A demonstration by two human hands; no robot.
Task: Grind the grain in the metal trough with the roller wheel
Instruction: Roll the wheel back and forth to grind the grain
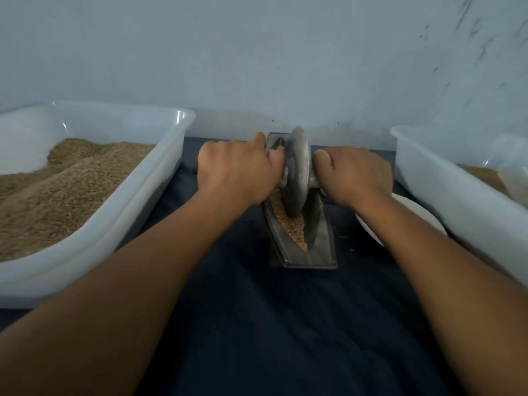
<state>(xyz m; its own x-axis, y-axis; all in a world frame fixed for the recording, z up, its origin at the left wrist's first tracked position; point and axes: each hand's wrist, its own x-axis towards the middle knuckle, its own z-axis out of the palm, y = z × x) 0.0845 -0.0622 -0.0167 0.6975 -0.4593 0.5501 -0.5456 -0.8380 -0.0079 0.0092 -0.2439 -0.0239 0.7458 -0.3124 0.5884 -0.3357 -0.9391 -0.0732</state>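
A narrow metal trough lies lengthwise on the dark cloth in the middle of the view. Brown grain fills its groove. A grey metal roller wheel stands on edge in the trough, over its middle to far part. My left hand grips the wheel's axle handle on the left side. My right hand grips the axle handle on the right side. Both handles are mostly hidden inside my fists.
A large white plastic tub heaped with brown grain stands at the left. Another white tub with some grain stands at the right. A white plate shows partly under my right forearm. A pale wall rises just behind the trough.
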